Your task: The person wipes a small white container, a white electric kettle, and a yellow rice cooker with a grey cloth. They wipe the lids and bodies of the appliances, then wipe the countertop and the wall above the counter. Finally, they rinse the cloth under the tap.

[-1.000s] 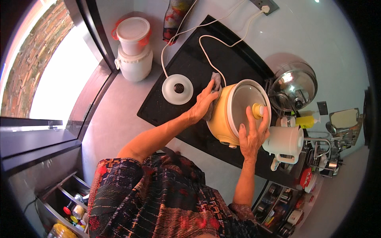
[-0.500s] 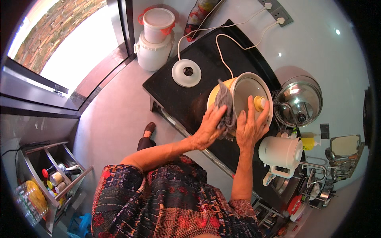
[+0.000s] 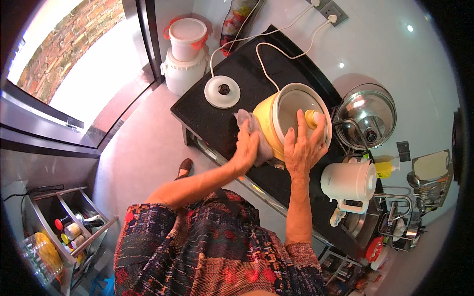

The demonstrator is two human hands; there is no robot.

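Note:
A yellow electric cooking pot (image 3: 266,129) with a pale-rimmed glass lid (image 3: 291,101) leans over on the black counter, its lid facing up and right. My right hand (image 3: 304,150) lies over the lid, fingers spread about its yellow knob (image 3: 312,118), steadying lid and pot. A grey cloth (image 3: 262,148) is bunched in my left hand (image 3: 247,148), beside the pot's lower left side. Whether the cloth touches the pot is hard to see. Left of the pot sits a round white power base (image 3: 222,92) with a black centre connector.
White cords run from the power base and pot toward a wall socket (image 3: 332,12). A white kettle (image 3: 345,183) and a steel pot lid (image 3: 368,118) stand right of the black counter (image 3: 195,106). White lidded buckets (image 3: 183,74) are stacked behind; an open drawer (image 3: 74,222) holds jars at left.
My left hand and the cloth have moved left and down along the pot, uncovering more of its yellow side. My right hand stays on the lid. The whole view has shifted slightly.

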